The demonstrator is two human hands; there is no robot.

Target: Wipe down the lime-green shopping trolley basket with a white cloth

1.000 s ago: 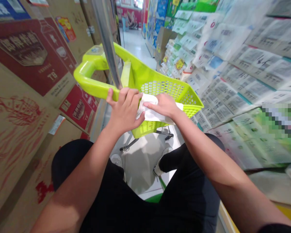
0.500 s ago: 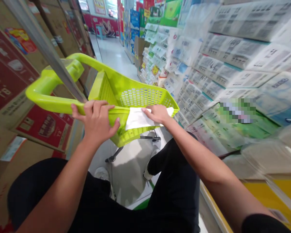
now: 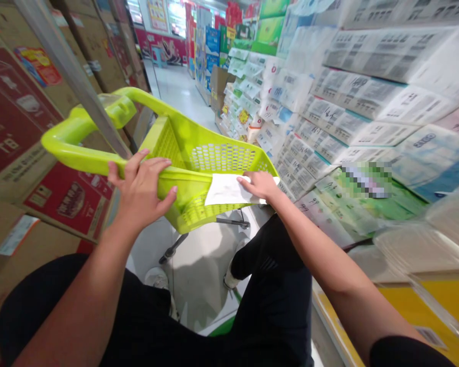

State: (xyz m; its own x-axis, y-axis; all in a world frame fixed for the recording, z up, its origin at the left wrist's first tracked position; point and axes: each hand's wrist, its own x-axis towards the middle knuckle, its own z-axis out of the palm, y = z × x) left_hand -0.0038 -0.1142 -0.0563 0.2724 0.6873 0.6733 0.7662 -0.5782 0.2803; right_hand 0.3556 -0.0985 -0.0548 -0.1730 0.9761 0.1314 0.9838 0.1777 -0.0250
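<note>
A lime-green plastic shopping cart (image 3: pixel 210 131) stands tilted across my view, its handle towards the left and its slotted basket towards the right. Over the cart's near rim, close to the handle end, my left hand (image 3: pixel 139 188) is curled with the thumb on the near side. Farther along that rim, near the basket's right end, my right hand (image 3: pixel 260 184) holds a white cloth (image 3: pixel 224 189) draped over the edge and hanging down the near wall. The fingertips on the inner side are partly hidden.
Stacked cardboard boxes (image 3: pixel 67 204) line the left side, with a grey metal pole (image 3: pixel 74 76) beside the handle. Packs of tissue paper (image 3: pixel 340 117) are piled high on the right. A tiled aisle (image 3: pixel 176 84) runs ahead. My shoes and bent legs are below the cart.
My right hand and the white cloth have slid right along the rim. My left hand has shifted slightly left, still on the cart.
</note>
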